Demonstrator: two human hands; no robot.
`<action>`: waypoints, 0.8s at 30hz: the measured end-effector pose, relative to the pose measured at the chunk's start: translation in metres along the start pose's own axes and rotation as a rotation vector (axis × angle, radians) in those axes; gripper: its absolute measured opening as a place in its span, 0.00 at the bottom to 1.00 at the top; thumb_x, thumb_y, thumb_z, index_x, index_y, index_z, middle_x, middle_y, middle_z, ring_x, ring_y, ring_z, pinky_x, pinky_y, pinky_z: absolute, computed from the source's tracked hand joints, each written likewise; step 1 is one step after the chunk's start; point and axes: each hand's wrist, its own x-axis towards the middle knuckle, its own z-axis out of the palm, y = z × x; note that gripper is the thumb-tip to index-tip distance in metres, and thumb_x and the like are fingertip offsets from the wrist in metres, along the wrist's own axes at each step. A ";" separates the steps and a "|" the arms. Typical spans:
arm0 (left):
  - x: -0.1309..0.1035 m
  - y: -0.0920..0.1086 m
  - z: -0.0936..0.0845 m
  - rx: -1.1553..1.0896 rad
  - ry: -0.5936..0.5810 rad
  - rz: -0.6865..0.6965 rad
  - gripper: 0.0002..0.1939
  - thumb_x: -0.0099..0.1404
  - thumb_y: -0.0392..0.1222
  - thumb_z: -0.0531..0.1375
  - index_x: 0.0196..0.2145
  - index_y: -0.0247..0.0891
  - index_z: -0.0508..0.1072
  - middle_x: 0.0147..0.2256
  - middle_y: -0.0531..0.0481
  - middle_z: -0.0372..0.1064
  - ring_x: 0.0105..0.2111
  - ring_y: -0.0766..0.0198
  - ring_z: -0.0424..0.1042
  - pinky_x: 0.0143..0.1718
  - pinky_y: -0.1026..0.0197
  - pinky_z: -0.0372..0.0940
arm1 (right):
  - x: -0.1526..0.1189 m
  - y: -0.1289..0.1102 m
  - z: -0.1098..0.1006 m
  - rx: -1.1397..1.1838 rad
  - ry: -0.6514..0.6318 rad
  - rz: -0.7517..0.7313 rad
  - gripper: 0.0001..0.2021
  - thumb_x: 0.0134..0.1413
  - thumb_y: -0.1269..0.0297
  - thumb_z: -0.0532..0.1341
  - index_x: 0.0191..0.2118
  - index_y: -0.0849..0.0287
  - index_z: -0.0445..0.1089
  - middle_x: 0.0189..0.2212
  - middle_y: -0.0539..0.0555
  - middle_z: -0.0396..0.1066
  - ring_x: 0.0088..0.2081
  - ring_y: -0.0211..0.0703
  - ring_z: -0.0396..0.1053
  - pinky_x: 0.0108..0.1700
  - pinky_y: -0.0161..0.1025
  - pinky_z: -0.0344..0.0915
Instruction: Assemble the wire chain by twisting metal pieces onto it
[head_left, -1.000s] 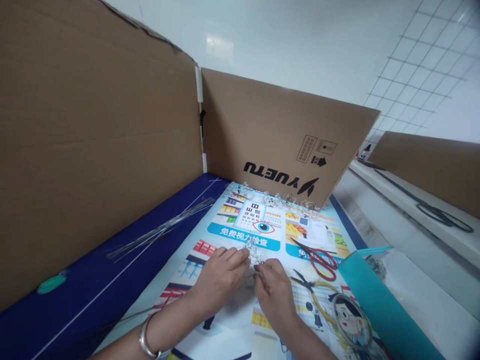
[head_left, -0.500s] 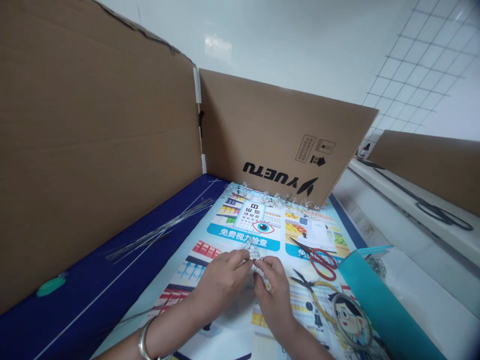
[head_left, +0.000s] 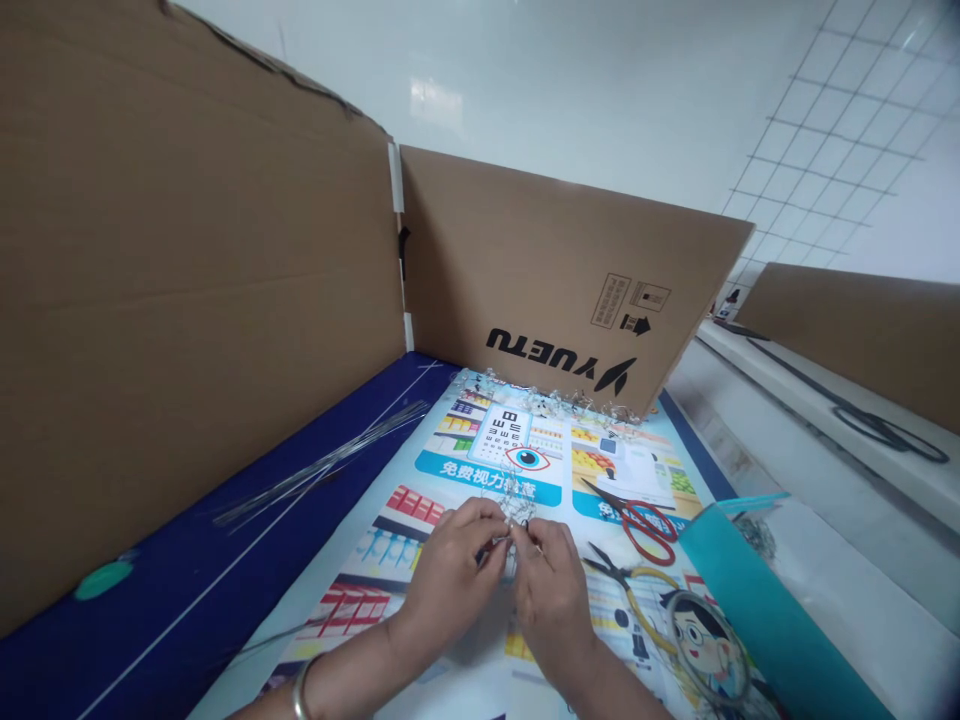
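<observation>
Wirework [head_left: 517, 495]: left hand [head_left: 456, 568] and right hand [head_left: 553, 592] are pinching its near end together, apparently for fine control.

Big plain cdbd panel [head_left: 195, 300] stands at 9 o'clk, w/ white tape [head_left: 409, 332] where it meets the YUETU board [head_left: 547, 260] at 12 to 1, lettering upside down; pale wall [head_left: 562, 90] behind, dark grid [head_left: 825, 160] at 2; sm bottle [head_left: 730, 301] nr 3, blk strap-like thing [head_left: 795, 376] on white ledge [head_left: 885, 470], also approx 3; green patch [head_left: 103, 580] on blue tabletop [head_left: 142, 640] at 8; teal panel [head_left: 772, 600] at 4, red-handled scissors [head_left: 622, 508] nr it
</observation>
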 end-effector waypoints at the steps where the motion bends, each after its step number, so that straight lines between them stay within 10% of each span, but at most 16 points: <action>1: 0.000 0.001 0.002 -0.009 0.018 -0.015 0.09 0.59 0.31 0.54 0.30 0.38 0.73 0.35 0.48 0.67 0.37 0.60 0.67 0.39 0.57 0.64 | 0.000 0.000 0.001 -0.019 0.001 -0.006 0.20 0.57 0.76 0.49 0.54 0.57 0.61 0.40 0.60 0.63 0.40 0.47 0.61 0.42 0.49 0.64; 15: 0.001 -0.002 0.005 -0.149 0.110 -0.219 0.07 0.57 0.32 0.54 0.24 0.37 0.70 0.32 0.49 0.66 0.35 0.62 0.68 0.38 0.60 0.64 | 0.005 -0.009 -0.022 0.269 0.178 0.284 0.02 0.53 0.70 0.57 0.32 0.56 0.63 0.31 0.52 0.61 0.36 0.42 0.62 0.38 0.40 0.62; 24: -0.012 -0.003 0.018 -0.172 0.095 -0.108 0.08 0.57 0.29 0.54 0.30 0.38 0.71 0.36 0.48 0.66 0.39 0.61 0.66 0.41 0.58 0.63 | 0.006 -0.019 -0.005 0.301 0.109 0.563 0.09 0.47 0.66 0.59 0.30 0.56 0.56 0.27 0.47 0.56 0.29 0.38 0.58 0.32 0.36 0.59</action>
